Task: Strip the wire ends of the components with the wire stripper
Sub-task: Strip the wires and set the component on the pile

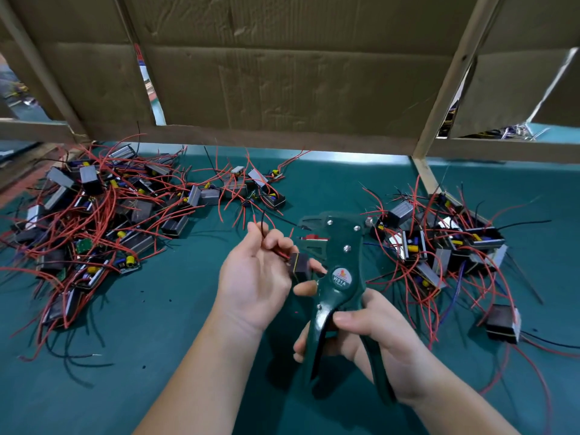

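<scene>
At the centre of the frame, a small black component [299, 266] is gripped in the left hand [257, 277], whose fingers are curled round it and pinch its red and black wires [262, 229] so that the ends stick up above the fingertips. The green wire stripper [340, 277] is held just beside it, its handles clasped in the right hand [373, 334], fingers wrapped round them; the jaws stand apart, and no wire appears to be seated between them. The step in hand is judged to be the feeding of one wire end into the tool. It is best done with a single wire separated from the rest, laid straight across the open jaws with only a short tip past the blades, and the component held steady while the handles are squeezed in one firm stroke, so that insulation is pulled off without strands being nicked. More components are heaped in a pile [94, 221] at the left and another heap [439, 243] at the right on the green mat [157, 340].
</scene>
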`<state>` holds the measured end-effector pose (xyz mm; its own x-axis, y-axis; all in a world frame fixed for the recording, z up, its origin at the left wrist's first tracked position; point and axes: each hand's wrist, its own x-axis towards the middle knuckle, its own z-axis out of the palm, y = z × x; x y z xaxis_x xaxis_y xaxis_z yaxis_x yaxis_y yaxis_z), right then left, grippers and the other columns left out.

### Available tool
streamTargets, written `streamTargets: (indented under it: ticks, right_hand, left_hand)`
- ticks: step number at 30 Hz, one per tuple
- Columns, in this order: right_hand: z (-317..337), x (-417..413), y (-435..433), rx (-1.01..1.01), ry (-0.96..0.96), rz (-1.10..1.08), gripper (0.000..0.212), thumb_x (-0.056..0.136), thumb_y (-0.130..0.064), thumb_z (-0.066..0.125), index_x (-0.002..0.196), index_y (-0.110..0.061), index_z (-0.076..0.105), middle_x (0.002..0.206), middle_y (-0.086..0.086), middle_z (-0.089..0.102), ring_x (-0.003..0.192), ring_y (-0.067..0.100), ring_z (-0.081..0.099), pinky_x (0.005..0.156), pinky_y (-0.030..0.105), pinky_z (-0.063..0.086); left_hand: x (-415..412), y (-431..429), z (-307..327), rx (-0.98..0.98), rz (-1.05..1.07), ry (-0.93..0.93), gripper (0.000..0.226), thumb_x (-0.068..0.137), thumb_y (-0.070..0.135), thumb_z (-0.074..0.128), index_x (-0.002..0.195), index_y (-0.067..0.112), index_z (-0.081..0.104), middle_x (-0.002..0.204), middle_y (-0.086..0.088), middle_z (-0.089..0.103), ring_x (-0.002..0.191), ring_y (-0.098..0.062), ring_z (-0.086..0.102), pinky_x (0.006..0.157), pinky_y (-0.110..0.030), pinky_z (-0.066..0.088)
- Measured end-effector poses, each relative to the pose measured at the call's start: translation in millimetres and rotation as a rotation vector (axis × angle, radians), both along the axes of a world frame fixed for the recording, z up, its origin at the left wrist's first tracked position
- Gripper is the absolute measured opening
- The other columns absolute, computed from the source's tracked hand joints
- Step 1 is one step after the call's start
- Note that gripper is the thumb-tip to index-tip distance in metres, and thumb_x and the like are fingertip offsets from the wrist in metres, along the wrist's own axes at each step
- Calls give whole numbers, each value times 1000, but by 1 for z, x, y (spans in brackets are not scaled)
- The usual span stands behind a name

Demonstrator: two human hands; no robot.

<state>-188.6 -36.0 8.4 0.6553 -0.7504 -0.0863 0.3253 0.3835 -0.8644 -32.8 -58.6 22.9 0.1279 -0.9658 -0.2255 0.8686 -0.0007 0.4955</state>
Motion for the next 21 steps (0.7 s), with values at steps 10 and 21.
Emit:
streamTargets:
  ticks: [10,21]
  right_hand:
    - [9,-22,-19,-262,140,-508,49,70,-9,58,118,-3,54,72,17,68,72,38,66,71,53,55]
    - [13,-41,-31,-380,184,-639,16,77,-10,55,88,-15,66,60,0,65,79,38,69,71,60,56]
  left_hand:
    - [4,0,4,25,31,70,58,96,49,41,135,7,41,112,-16,66,112,-30,60,98,-38,44]
    - [9,-5,-8,66,262,-713,30,100,17,44,126,29,52,138,4,49,132,-13,44,100,-26,38]
